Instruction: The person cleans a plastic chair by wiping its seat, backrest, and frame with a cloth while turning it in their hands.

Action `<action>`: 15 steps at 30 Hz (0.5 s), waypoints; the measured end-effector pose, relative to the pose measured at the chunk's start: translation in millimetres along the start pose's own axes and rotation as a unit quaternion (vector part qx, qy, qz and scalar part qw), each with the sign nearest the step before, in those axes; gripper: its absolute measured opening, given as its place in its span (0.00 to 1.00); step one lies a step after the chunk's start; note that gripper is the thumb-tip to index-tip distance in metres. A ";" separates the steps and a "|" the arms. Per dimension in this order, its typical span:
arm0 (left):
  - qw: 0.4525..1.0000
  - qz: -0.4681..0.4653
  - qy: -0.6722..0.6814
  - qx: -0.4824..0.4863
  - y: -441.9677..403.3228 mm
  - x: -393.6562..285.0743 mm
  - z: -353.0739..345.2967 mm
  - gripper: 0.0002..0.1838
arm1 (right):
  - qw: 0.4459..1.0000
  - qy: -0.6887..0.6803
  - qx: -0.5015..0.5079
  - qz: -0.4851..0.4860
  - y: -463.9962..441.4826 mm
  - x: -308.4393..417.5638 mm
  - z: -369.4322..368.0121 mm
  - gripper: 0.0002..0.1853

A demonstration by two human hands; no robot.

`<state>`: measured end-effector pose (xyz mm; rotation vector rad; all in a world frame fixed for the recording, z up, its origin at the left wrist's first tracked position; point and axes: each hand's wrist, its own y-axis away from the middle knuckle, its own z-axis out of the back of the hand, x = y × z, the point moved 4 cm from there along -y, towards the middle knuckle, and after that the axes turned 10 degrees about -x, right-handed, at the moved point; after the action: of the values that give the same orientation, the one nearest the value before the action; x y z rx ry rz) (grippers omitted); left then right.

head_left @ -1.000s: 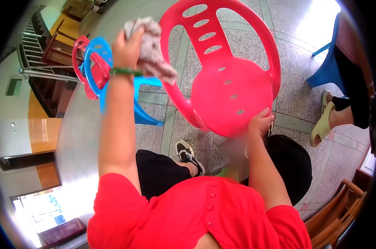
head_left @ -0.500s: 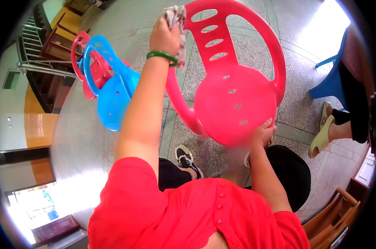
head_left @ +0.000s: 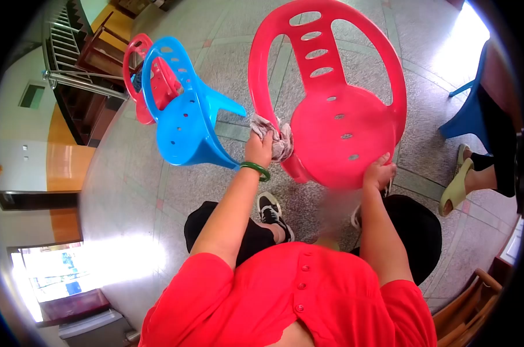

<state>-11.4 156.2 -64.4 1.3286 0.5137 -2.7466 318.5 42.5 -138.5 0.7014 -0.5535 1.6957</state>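
Observation:
In front of me stands a red plastic chair (head_left: 343,139) with a slatted back and looped armrests. My left hand (head_left: 258,149), with a green bangle at its wrist, is closed around a crumpled, patterned cloth (head_left: 281,142). The cloth presses against the lower end of the chair's left armrest. On the near right edge of the seat, my right hand (head_left: 380,172) grips the rim, its thumb and fingers on the top surface; the underside of that grip is hidden. A patch by the seat's front edge is blurred.
A blue chair (head_left: 181,124) stands to the left, with another red chair (head_left: 149,87) behind it. On the right, a seated person's foot in a pale green slipper (head_left: 456,188) rests near a blue stool (head_left: 467,118). A wooden chair (head_left: 470,309) is at lower right.
My left hand has come down with the cloth, from the top of the chair's left armrest to its lower end near the seat. My right hand stays on the seat edge.

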 end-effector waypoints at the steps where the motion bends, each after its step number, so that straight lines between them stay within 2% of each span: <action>1: 0.999 0.024 0.013 0.027 -4.1 1.6 0.6 0.20 | 1.000 -0.002 -0.004 0.003 -0.7 -0.9 -0.3 0.30; 3: 0.997 0.045 0.034 0.057 -8.5 5.2 5.0 0.19 | 1.000 0.002 -0.011 0.024 -3.0 -10.9 -9.0 0.31; 4: 0.994 0.068 0.039 0.071 -12.6 10.6 5.8 0.18 | 0.998 0.005 -0.047 0.048 -0.1 -14.1 -10.2 0.31; 5: 0.991 0.088 0.046 0.087 -18.6 16.5 5.2 0.17 | 0.998 -0.009 -0.048 0.035 -4.9 -47.6 -41.5 0.32; 6: 0.987 0.111 0.029 0.111 -24.1 29.5 6.0 0.19 | 0.996 -0.030 0.060 -0.053 12.0 -16.4 -7.5 0.33; 7: 0.982 0.130 0.017 0.138 -27.6 38.5 5.2 0.20 | 0.997 0.022 0.065 -0.022 25.3 15.6 30.3 0.32; 8: 0.981 0.121 0.083 0.127 -26.0 27.0 8.6 0.21 | 0.993 0.057 0.103 0.005 33.2 41.5 60.9 0.30; 9: 0.971 0.160 0.114 0.135 -27.6 44.0 2.5 0.16 | 0.997 0.062 -0.017 0.045 33.4 4.2 25.3 0.30; 10: 0.964 0.186 0.126 0.141 -24.2 34.8 5.4 0.15 | 1.000 0.007 -0.006 0.029 30.7 -18.4 4.1 0.30; 11: 0.964 0.188 0.130 0.134 -22.9 35.7 7.7 0.15 | 1.000 -0.025 0.004 0.011 36.9 -10.8 12.7 0.30; 12: 0.979 0.106 0.119 0.129 -26.9 50.8 4.2 0.15 | 0.993 0.034 0.100 -0.047 38.6 0.9 29.1 0.30; 13: 0.982 0.085 0.094 0.139 -28.5 62.6 4.3 0.17 | 0.990 0.023 0.129 -0.056 40.2 1.4 33.9 0.30; 15: 0.973 0.149 0.129 0.122 -22.5 66.9 6.1 0.19 | 0.988 0.037 0.134 -0.062 44.7 -17.0 21.2 0.30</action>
<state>-62.3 182.2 -106.2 1.6716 -0.0240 -2.4647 281.2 6.1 -135.3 0.8427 -0.2246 1.6884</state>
